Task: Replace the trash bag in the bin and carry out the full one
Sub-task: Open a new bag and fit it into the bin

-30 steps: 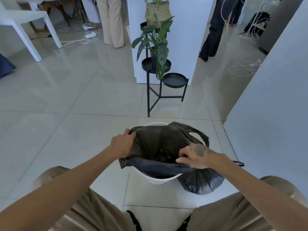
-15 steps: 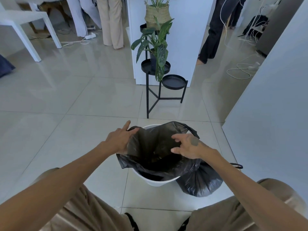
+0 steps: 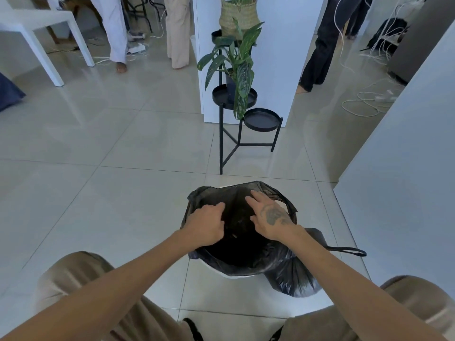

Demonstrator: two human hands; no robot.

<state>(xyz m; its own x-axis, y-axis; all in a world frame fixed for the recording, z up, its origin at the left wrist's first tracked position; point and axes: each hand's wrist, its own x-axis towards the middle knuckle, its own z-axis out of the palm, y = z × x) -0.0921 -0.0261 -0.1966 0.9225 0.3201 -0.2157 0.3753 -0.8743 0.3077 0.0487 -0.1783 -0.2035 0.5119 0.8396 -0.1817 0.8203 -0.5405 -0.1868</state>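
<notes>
A white bin (image 3: 236, 276) stands on the tiled floor in front of me, lined with a fresh black trash bag (image 3: 236, 252) whose mouth drapes over the rim. Both hands are inside the bag's mouth. My left hand (image 3: 205, 226) is curled, pressing the plastic on the left side. My right hand (image 3: 269, 216) lies flat with fingers spread on the far inner wall. A full, tied black bag (image 3: 295, 279) sits on the floor against the bin's right side, its loop handle (image 3: 347, 251) sticking out to the right.
A black metal plant stand (image 3: 236, 134) with a leafy plant (image 3: 236, 62) stands just beyond the bin. A pale wall (image 3: 406, 168) runs close on the right. Several people's legs, a white table (image 3: 49, 28) and loose cables (image 3: 362, 104) are further back.
Both hands left the near rim of the bag and moved forward into its mouth, onto the inner plastic. The bag's front edge now hangs over the bin rim.
</notes>
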